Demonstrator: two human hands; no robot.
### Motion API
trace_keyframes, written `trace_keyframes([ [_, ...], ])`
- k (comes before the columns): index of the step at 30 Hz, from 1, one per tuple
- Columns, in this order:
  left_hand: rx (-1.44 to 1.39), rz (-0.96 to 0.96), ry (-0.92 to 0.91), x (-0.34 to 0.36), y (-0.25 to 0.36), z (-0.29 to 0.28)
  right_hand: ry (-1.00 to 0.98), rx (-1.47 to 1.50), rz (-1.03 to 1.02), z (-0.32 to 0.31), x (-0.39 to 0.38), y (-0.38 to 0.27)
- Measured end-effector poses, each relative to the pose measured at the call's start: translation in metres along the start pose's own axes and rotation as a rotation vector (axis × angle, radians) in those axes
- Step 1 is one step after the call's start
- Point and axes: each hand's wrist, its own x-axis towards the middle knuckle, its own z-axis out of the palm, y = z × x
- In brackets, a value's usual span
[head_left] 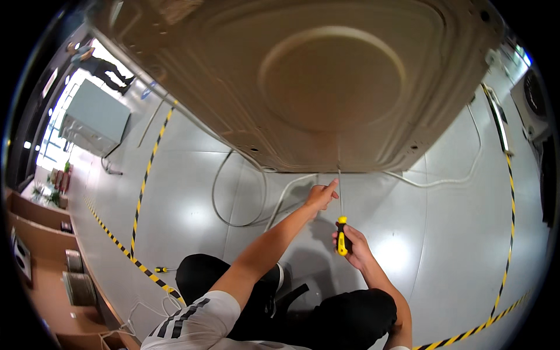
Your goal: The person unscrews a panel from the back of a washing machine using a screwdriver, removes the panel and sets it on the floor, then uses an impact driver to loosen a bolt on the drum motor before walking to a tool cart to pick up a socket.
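A large metal appliance panel (pixel 332 81) with a raised round ring fills the top of the view, its lower edge just off the floor. My right hand (pixel 357 248) is closed around the yellow and black handle of a screwdriver (pixel 343 236). The long thin shaft points away from me, and its tip meets the panel near the bottom edge. Just left of the shaft is my left hand (pixel 321 197), index finger stretched toward the panel and the other fingers partly curled. Nothing shows in it. Whether a screw sits at the tip is too small to tell.
A grey hose (pixel 291 185) and a looped cable (pixel 214 192) lie left of my hands; a pale cord (pixel 434 185) runs right. Another screwdriver (pixel 162 269) rests near the striped floor tape (pixel 142 204). A grey cabinet-shaped appliance (pixel 96 114) and a standing person (pixel 99 64) are far left.
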Motion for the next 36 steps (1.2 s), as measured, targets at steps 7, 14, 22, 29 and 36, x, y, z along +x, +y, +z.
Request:
trace_keyframes([
  [7, -0.338, 0.06, -0.2, 0.01, -0.016, 0.026, -0.108, 0.563, 0.053, -0.008, 0.007, 0.015],
  [14, -0.264, 0.078, -0.196, 0.003, -0.005, 0.027, -0.051, 0.15, -0.047, -0.015, 0.009, 0.014],
  [22, -0.316, 0.128, -0.231, 0.012, -0.016, 0.023, 0.207, -0.333, -0.275, -0.015, 0.014, 0.023],
  [29, -0.404, 0.045, -0.269, 0.008, -0.011, 0.027, -0.275, 0.45, 0.036, -0.04, -0.001, 0.044],
  [36, -0.284, 0.062, -0.177, 0.001, -0.016, 0.027, 0.47, -1.0, -0.538, -0.021, -0.005, 0.052],
])
